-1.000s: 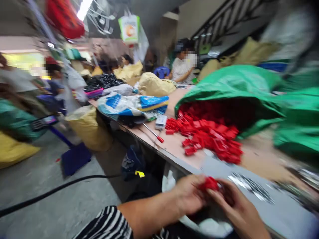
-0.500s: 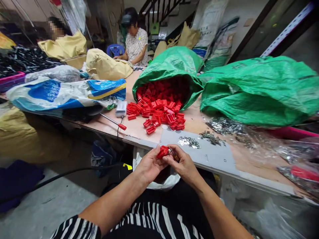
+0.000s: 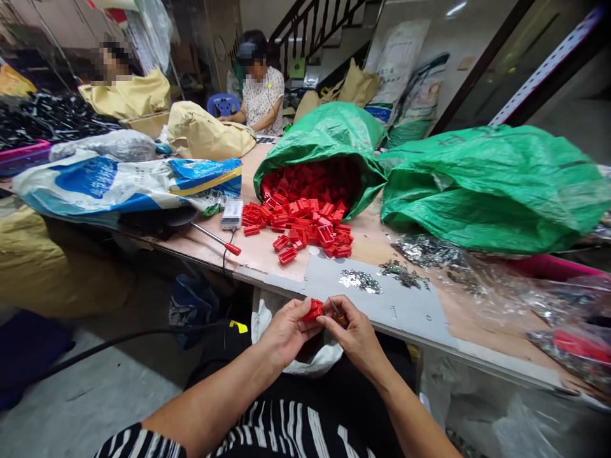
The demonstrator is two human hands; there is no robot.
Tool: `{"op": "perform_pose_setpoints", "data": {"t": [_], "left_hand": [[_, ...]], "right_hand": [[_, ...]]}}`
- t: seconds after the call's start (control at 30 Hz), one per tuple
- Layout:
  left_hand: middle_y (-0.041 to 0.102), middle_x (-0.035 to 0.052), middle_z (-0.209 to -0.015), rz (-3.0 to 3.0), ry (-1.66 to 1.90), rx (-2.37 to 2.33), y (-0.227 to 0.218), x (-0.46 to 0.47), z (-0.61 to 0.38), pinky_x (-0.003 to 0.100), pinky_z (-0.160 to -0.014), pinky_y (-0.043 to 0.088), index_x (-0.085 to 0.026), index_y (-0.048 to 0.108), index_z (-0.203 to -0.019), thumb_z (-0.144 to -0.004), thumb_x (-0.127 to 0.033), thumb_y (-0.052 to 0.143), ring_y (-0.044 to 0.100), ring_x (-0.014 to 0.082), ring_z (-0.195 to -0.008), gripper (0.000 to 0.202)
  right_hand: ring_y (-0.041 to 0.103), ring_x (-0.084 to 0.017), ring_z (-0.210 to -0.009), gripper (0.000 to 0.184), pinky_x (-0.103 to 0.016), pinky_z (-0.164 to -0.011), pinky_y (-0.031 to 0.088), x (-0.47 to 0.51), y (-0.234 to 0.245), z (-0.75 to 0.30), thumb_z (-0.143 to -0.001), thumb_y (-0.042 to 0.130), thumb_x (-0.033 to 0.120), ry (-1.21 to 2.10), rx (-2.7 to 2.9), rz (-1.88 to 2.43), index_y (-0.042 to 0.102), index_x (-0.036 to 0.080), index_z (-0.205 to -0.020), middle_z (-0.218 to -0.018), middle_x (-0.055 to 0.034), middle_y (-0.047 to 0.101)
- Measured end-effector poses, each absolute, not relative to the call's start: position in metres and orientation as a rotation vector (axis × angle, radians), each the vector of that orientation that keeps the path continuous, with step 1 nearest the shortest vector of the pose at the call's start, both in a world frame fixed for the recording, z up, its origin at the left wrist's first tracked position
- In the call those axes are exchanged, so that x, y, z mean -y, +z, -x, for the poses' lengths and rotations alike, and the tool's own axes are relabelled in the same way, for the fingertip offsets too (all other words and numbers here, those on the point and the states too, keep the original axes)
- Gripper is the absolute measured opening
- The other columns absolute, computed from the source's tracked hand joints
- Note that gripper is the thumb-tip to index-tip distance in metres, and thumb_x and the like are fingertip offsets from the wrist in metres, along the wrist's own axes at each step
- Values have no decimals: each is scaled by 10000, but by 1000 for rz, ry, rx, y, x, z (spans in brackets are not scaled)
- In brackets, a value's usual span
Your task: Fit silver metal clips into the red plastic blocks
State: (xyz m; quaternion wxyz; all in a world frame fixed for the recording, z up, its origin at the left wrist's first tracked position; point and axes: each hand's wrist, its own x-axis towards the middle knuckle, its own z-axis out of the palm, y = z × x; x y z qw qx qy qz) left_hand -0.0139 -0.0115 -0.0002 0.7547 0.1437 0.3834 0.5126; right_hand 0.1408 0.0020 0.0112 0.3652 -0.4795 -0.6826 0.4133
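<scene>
My left hand [image 3: 289, 331] pinches a small red plastic part [image 3: 314, 310] just off the table's front edge. In my right hand [image 3: 354, 334] is a hand tool [image 3: 342, 320] with a thin metal shaft and an amber handle, its exact kind unclear. The shaft lies close to the part's right side; whether it touches is hidden by the fingers. Ahead, a pile of similar red plastic parts [image 3: 305, 222] spills from a green woven sack [image 3: 329, 137]. Small shiny metal pieces [image 3: 361, 281] lie on a grey sheet [image 3: 405, 313]. Below my hands is an open white bag [image 3: 317, 364].
A red-handled metal rod [image 3: 217, 240] projects over the table's left front edge. A second green sack [image 3: 491, 184] and clear bags of metal pieces [image 3: 429, 249] occupy the right. A blue-white bag [image 3: 124, 184] lies left. A co-worker [image 3: 262, 89] sits across the table.
The view has shifted slightly, so most things sit a little lower in the picture. Both hands still hold the red part and the tool close together; the fingers have moved slightly.
</scene>
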Motion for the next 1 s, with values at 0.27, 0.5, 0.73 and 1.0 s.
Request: {"op": "perform_pose_setpoints", "data": {"t": [0.27,0.5,0.73,1.0], "left_hand": [[699,37,-866,-1037,1084,-1240,-37,5,25,347,-864,461,-186,698,-841,-586,-166,814,615,205,-864,281],[718,54,-963,-1549,1068,-1396,-16,-8,36,331,-833,503,-217,712,-971,-814,-180,647,650,205,-860,174],[547,170,-1276,-1846,1162,-1801,4,-68,67,479,-1087,343,-153,607,-1254,-834,-128,629,467,312,-1225,421],[672,109,-1033,-2066,1008,-1847,-14,-96,66,419,-937,446,-174,685,-1038,-835,-101,621,566,273,-1008,225]], "right_hand": [[536,-147,-665,311,-256,-627,435,3,-10,-161,-903,589,463,1041,1829,1344,590,182,-1036,-778,-13,585],[597,-183,-783,350,-283,-714,467,5,-18,-178,-915,556,521,992,1798,1416,605,191,-1020,-893,-50,653],[638,-210,-900,368,-296,-784,482,3,-21,-185,-929,515,551,987,1803,1440,595,204,-1024,-1012,-69,682],[658,-223,-902,386,-299,-796,505,3,-19,-193,-921,509,569,925,1788,1477,617,207,-996,-1004,-79,697]]}}
